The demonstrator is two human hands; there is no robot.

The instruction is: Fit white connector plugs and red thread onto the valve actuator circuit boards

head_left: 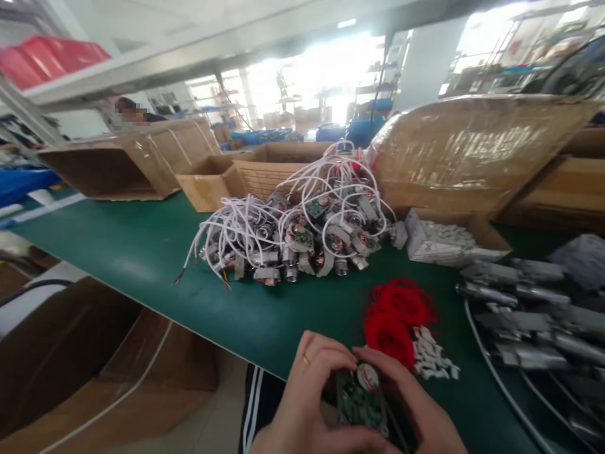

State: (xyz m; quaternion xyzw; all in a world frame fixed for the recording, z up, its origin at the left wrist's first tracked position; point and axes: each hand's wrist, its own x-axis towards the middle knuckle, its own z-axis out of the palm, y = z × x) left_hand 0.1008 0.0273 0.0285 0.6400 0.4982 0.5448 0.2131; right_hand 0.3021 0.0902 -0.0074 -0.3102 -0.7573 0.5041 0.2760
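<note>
Between both hands, low in the head view, is a grey-edged housing with a green circuit board (358, 403) and a round silver part facing up. My left hand (307, 397) wears a ring and wraps round the housing's left side. Fingers of my right hand (411, 397) curl along its right side and top edge. Just beyond the hands lie coils of thin red wire (390, 321) and a small heap of white plastic pieces (431, 354). The lower part of the housing is hidden by the hands.
A pile of metal units with white cables (293, 233) lies across the green table (155, 258). To the right stand a small box of white parts (454, 243) and several grey metal units (529, 315). Cardboard boxes (212, 183) line the back; a person (135, 113) is beyond.
</note>
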